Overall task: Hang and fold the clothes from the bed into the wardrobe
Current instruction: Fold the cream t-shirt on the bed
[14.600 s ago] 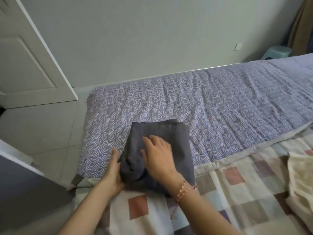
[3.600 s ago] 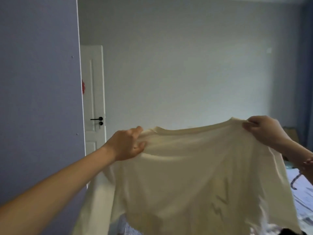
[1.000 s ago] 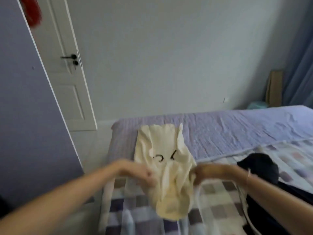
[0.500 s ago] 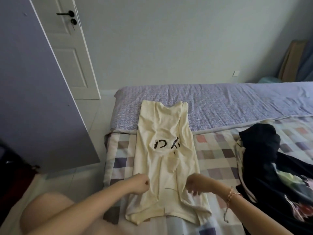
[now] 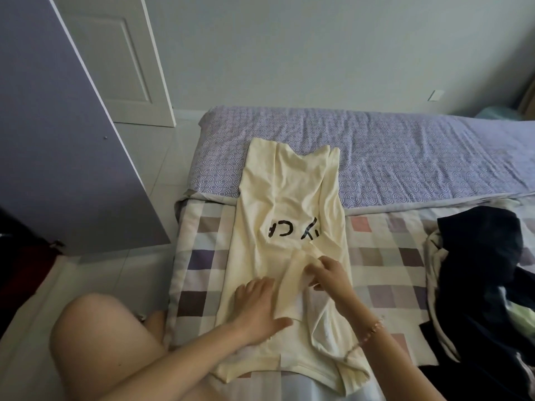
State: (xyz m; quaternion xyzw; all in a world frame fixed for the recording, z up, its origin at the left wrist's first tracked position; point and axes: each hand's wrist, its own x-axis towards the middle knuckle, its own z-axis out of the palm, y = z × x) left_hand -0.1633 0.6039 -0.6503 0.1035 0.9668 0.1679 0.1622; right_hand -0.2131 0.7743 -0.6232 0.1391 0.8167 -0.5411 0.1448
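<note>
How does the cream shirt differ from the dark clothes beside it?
Colour: cream shirt pale with black lettering; dark clothes near-black. Pose: cream shirt laid out flat; dark clothes heaped. Handling: left hand and right hand touch the cream shirt, not the dark clothes. Both lie on the bed.

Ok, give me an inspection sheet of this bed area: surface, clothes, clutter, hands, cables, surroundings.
Surface: checked patchwork quilt over the near bed, purple scale-patterned sheet beyond.
Job's things: cream cotton T-shirt with black print lies flat, sides folded in; pile of dark clothes right of it, unfolded.
Clutter: nothing seen.
Hands: left hand presses flat on the shirt; right hand pinches a folded sleeve.
Cables: nothing seen.
Surroundings: lilac wardrobe door at left; white panelled room door behind it; pale wall socket.
</note>
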